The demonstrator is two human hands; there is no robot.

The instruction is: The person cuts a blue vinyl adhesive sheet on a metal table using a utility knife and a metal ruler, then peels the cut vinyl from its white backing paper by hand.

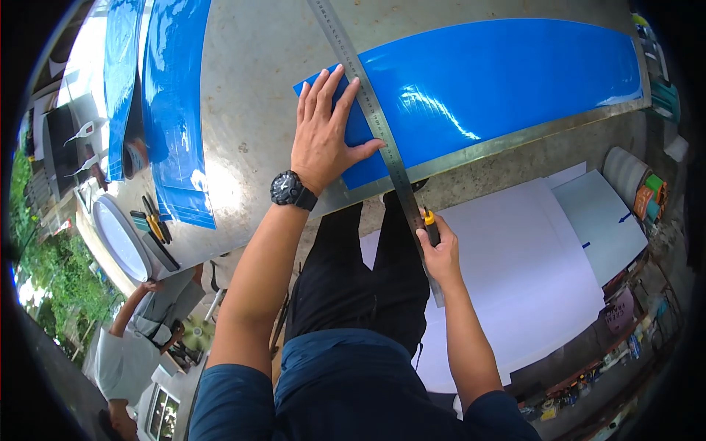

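A long steel ruler (393,163) lies slantwise across a glossy blue sheet (507,88) and sticks out past the near edge of the metal-topped table (254,95). My left hand (322,140) rests flat on the sheet's left end, fingers stretched, with fingertips and thumb against the ruler. In my right hand (443,257) is a yellow and black utility knife (431,226), pointing toward the table. This hand is off the table edge, beside the ruler's lower part. The knife's blade is too small to make out clearly.
More blue sheets (175,95) lie at the table's left. Near them are a white oval tray (121,237) and several hand tools (156,220). A person (136,353) is at lower left. Large white sheets (507,272) lie below the table's right side.
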